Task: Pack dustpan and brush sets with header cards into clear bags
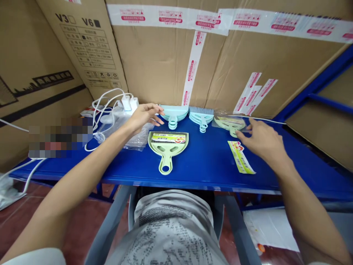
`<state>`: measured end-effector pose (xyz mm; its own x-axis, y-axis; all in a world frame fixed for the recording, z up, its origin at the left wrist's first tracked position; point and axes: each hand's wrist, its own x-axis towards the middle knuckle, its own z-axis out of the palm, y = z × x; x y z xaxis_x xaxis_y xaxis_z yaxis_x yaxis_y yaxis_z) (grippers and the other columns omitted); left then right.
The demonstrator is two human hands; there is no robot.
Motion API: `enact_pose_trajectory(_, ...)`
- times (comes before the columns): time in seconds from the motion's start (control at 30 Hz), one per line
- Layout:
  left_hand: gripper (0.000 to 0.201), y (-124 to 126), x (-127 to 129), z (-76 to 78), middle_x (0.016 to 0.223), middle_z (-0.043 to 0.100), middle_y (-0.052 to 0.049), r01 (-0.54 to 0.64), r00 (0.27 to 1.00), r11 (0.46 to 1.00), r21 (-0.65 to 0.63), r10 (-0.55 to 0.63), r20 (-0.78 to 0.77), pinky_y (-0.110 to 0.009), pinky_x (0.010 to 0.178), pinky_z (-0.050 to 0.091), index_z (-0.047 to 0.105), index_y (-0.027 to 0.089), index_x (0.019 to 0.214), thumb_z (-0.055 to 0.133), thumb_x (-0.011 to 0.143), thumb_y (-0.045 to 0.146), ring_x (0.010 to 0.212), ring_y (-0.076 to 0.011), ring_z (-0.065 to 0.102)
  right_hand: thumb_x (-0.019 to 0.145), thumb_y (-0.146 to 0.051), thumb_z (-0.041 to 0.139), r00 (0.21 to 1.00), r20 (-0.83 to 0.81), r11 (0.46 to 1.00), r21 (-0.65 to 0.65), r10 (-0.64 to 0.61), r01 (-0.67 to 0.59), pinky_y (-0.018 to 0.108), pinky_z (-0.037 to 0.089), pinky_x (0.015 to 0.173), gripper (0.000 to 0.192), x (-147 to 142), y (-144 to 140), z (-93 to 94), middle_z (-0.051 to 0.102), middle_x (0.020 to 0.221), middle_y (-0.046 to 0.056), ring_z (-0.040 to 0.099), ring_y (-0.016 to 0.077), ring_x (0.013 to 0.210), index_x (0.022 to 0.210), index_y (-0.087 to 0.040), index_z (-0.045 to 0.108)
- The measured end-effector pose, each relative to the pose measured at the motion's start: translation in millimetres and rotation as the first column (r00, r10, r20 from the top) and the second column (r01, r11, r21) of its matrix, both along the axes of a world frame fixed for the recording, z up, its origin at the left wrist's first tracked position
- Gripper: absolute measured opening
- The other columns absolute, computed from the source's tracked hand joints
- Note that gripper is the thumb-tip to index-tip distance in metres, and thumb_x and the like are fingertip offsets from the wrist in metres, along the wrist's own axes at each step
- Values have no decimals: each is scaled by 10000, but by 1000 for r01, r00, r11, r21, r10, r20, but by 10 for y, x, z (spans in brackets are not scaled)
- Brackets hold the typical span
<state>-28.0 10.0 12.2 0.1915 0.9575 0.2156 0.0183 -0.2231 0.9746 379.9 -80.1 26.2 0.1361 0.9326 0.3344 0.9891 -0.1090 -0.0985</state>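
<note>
Both hands are open and hold nothing. The left hand (143, 116), in the middle left of the frame, hovers with fingers spread over clear bags (132, 136), just beside the blue dustpans (173, 114). The right hand (261, 141), at middle right, has its fingertips at the bagged green dustpan (230, 124). A label card (241, 157) lies just below this hand. A green dustpan (168, 146) lies in the centre on the blue table (206, 165). A blue brush (201, 116) stands behind it, against cardboard boxes (154, 62).
</note>
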Motion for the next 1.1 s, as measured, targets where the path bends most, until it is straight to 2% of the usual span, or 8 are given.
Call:
enact_pose_trajectory(0.1, 124, 7, -44, 22, 918, 769, -103, 29, 992, 997, 76, -19, -128, -253, 560, 582, 720, 135, 931, 747, 922, 256, 622, -163, 726, 930, -402, 667, 955, -131, 962, -10, 268, -271, 511, 530, 1002, 397, -289, 158, 222, 773, 1102, 119, 713, 364, 1074, 1278, -224, 742)
enact_pose_trajectory(0.2, 121, -71, -119, 133, 903, 780, -100, 213, 910, 969, 127, -150, -387, -264, 638, 589, 773, 165, 922, 825, 849, 247, 712, -189, 736, 906, -454, 726, 743, -322, 768, -74, 586, -637, 458, 548, 989, 331, -666, 308, 218, 781, 1073, 72, 723, 305, 1016, 1173, -272, 796)
enact_pose_trajectory(0.37, 481, -272, -219, 293, 1073, 801, -91, 477, 743, 879, 3, -401, -536, -387, 961, 594, 804, 228, 1008, 1004, 570, 211, 1085, -322, 756, 775, -679, 822, 580, -327, 528, -240, 746, -814, 563, 367, 1216, 1109, -1058, 382, -134, 495, 1622, 161, 457, 391, 1482, 1690, -264, 353)
enact_pose_trajectory(0.47, 717, -237, -246, 214, 1204, 777, -100, 506, 715, 861, 43, -391, -580, -433, 1085, 531, 774, 229, 1148, 1042, 487, 294, 1219, -350, 709, 788, -715, 793, 601, -299, 520, -309, 741, -796, 576, 332, 1228, 1249, -1125, 381, -291, 390, 1676, 207, 374, 401, 1529, 1741, -224, 151)
enact_pose_trajectory(0.67, 1070, -11, -230, -4, 1504, 610, -164, 700, 365, 714, -20, -381, -850, -468, 1159, 434, 550, 181, 1507, 980, 603, 558, 1350, -366, 589, 779, -758, 771, 692, -255, 600, -356, 675, -716, 564, 374, 1188, 1266, -1128, 341, -263, 489, 1527, 213, 442, 414, 1444, 1741, -214, 154)
enact_pose_trajectory(0.9, 1280, -88, -13, -75, 1426, 606, -140, 754, 337, 654, 52, -318, -886, -511, 1150, 415, 538, 209, 1499, 984, 412, 716, 1322, -396, 541, 577, -769, 887, 675, -402, 539, -408, 619, -737, 531, 457, 1122, 1453, -937, 309, -192, 502, 1497, 199, 536, 429, 1346, 1734, -233, 190)
enact_pose_trajectory(1.0, 1355, -117, 60, -120, 1413, 591, -162, 754, 369, 648, 103, -289, -884, -534, 1162, 398, 498, 189, 1539, 970, 399, 750, 1334, -418, 521, 682, -758, 826, 608, -598, 496, -367, 522, -787, 448, 546, 968, 1248, -848, 402, -201, 585, 1419, 169, 661, 342, 1142, 1700, -244, 321)
enact_pose_trajectory(1.1, 1384, -141, 126, -168, 1404, 595, -169, 750, 449, 638, 173, -300, -842, -537, 1170, 393, 438, 189, 1589, 967, 437, 744, 1341, -417, 524, 845, -752, 695, 556, -722, 567, -274, 413, -777, 366, 541, 858, 865, -812, 485, -198, 699, 1228, 138, 683, 280, 1015, 1487, -177, 624)
